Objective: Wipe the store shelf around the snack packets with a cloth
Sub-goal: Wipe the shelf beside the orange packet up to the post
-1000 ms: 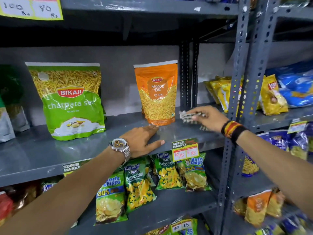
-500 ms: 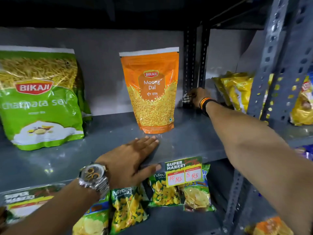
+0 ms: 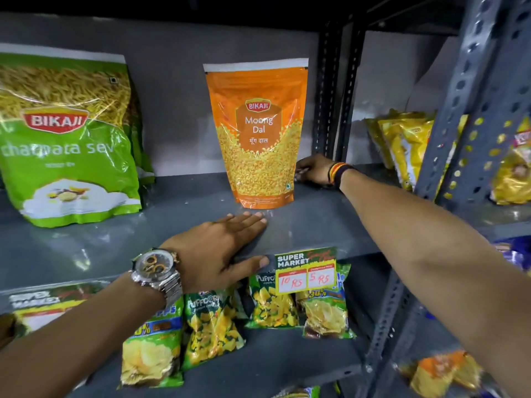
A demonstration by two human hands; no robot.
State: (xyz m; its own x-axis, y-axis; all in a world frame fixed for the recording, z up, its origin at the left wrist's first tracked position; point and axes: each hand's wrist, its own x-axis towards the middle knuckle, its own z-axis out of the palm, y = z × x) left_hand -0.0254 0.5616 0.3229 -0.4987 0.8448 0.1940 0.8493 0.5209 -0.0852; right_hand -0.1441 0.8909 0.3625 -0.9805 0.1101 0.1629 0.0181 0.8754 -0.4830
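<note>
Right hand deep at the shelf's back corner, orange packet just to its left.

I see my right hand (image 3: 314, 170) curled over what I take to be the cloth, which is barely visible, touching the Moong Dal packet (image 3: 258, 133); the unwiped strip behind the packet lies leftward of my fingers. My left hand (image 3: 221, 248) rests flat, fingers spread, on the shelf (image 3: 94, 248) front edge, thumb over the lip.

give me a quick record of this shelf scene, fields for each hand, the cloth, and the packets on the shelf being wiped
left hand: flat on the grey shelf front edge, wristwatch on its wrist
right hand: at the shelf back, beside the Moong Dal packet
cloth: barely visible under the right hand
Chatpata Sev packet: upright, far left
Moong Dal packet: upright, centre
</note>
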